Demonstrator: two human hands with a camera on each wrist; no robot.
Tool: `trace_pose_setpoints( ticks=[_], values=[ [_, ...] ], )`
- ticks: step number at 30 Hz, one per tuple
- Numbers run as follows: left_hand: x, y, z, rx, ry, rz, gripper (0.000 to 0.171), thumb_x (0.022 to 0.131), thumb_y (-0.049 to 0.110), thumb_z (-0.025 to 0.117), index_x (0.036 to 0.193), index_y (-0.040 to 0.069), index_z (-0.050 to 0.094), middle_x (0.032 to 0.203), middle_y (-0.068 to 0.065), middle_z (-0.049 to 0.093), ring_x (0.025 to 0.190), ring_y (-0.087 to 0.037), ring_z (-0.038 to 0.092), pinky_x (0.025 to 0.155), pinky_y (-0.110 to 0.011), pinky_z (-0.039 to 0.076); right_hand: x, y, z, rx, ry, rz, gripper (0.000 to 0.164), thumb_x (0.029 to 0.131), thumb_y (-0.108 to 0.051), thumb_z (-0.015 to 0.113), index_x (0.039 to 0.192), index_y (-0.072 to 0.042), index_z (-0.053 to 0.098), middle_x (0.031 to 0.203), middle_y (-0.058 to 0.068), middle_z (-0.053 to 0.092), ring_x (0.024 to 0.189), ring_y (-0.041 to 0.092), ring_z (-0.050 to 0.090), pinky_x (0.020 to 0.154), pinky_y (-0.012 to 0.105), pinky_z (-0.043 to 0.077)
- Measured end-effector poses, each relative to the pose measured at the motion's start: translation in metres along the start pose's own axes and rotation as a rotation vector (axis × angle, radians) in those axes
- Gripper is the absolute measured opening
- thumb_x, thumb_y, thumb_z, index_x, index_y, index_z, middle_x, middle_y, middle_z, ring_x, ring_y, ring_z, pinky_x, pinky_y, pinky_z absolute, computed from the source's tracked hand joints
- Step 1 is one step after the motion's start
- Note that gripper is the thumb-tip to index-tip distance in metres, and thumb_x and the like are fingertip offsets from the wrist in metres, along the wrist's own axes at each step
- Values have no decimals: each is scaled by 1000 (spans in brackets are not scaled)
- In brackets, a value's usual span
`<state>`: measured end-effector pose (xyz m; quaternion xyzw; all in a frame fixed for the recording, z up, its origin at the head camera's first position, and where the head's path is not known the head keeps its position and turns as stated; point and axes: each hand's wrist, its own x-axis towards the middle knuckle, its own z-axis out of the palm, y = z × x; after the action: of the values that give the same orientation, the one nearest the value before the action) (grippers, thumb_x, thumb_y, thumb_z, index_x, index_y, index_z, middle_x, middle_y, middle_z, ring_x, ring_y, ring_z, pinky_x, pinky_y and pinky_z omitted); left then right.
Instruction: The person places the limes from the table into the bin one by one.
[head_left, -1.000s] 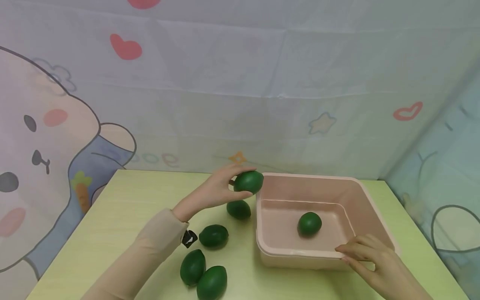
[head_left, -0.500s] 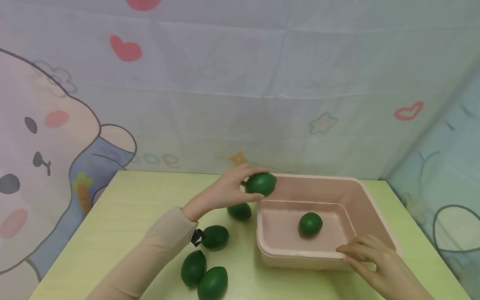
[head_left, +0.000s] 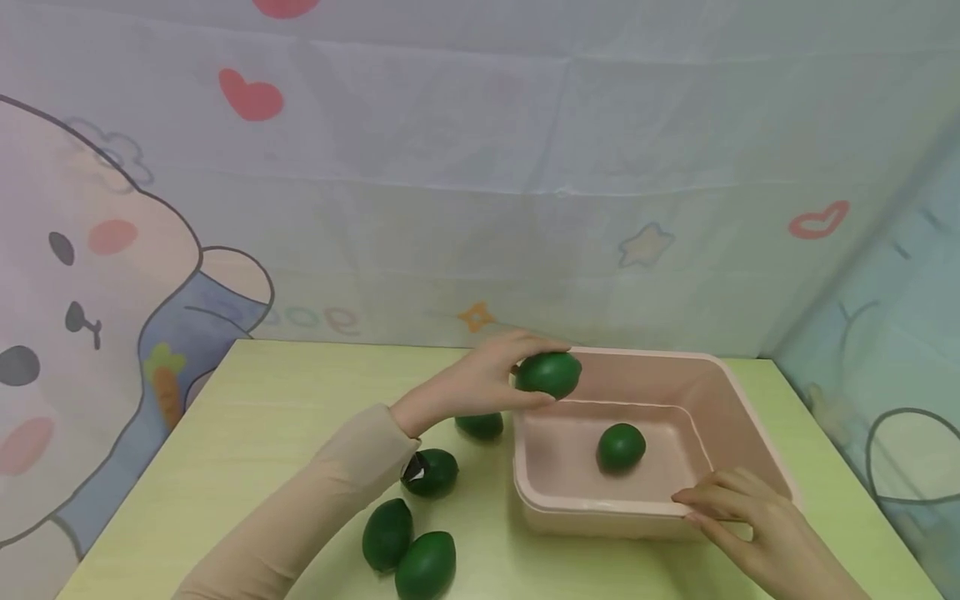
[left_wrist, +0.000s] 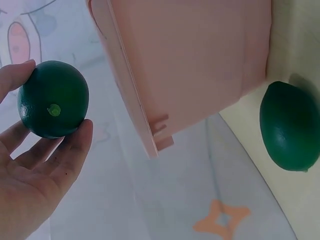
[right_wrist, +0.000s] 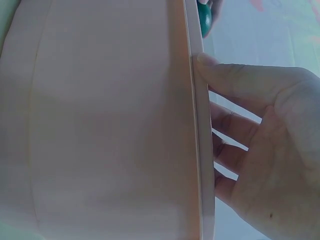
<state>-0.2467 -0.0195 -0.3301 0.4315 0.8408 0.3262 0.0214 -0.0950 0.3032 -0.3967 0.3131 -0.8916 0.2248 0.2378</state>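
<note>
My left hand [head_left: 487,377] grips a dark green lime [head_left: 550,375] between thumb and fingers, over the left rim of a pink plastic bin [head_left: 585,505]. In the left wrist view, the held lime [left_wrist: 52,100] shows its pale stem end, and the bin wall [left_wrist: 185,60] stands to its right. One lime [head_left: 621,447] lies on the bin floor. My right hand [head_left: 750,521] pinches the bin's front rim near the right corner; the right wrist view has the thumb [right_wrist: 235,80] on one side of the rim and the fingers on the other.
Several more limes lie on the yellow-green table [head_left: 300,417] left of the bin: one [head_left: 480,427] partly behind my left hand, another [head_left: 431,473] by the sleeve, and two [head_left: 424,567] together in front. A printed cloth [head_left: 465,167] hangs behind the table.
My left hand has moved right with the lime, from beside the bin's left edge to over the rim. The right hand and the bin stay in place.
</note>
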Motion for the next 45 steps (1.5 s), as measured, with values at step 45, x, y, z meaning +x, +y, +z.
trace_pose_setpoints(
  ticks=[45],
  values=[
    [51,42,29,305,-388,168,57,88,36,68,141,22,48,135,4,51,114,-6,52,92,-16,43,0,2,2,5,-8,1,55,62,8,81,105,-26,71,94,-18,61,87,-7,46,72,7,37]
  ],
)
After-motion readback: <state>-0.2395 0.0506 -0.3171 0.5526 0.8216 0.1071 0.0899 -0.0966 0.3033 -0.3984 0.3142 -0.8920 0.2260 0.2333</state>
